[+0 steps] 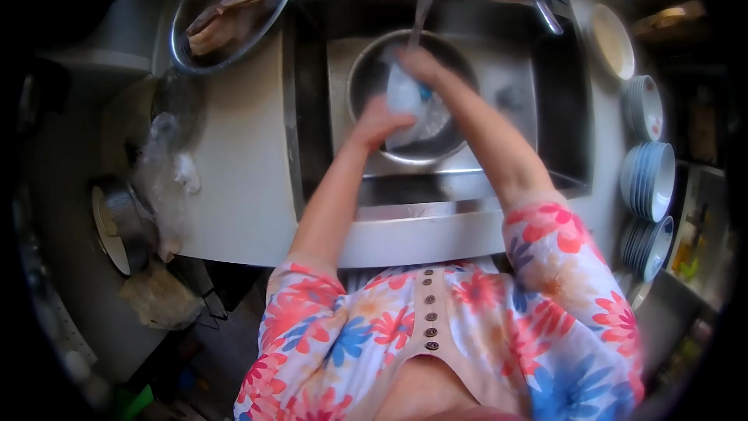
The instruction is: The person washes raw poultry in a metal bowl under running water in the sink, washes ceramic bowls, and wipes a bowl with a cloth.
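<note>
Inside the sink, a little left of its middle, stands a round metal basin, and over that basin a white object is held in both hands. Its long axis runs nearly straight from the sink's near side toward its far side, one end pointing at the person and the other at the far wall. Blur hides what it is and which end is its front; a small blue patch shows beside its right edge.

The left hand is on the nearer part, its grip closed around the object with the thumb laid across. The right hand touches the end toward the sink's far side; how tightly that grip is closed cannot be told. A stream of water comes down from the sink's far side and meets the right hand.

Left of the sink, the pale worktop carries a crumpled clear plastic bag. Off the sink's far left corner sits a metal bowl with pieces of meat. Right of the sink, stacked dishes form a row.
</note>
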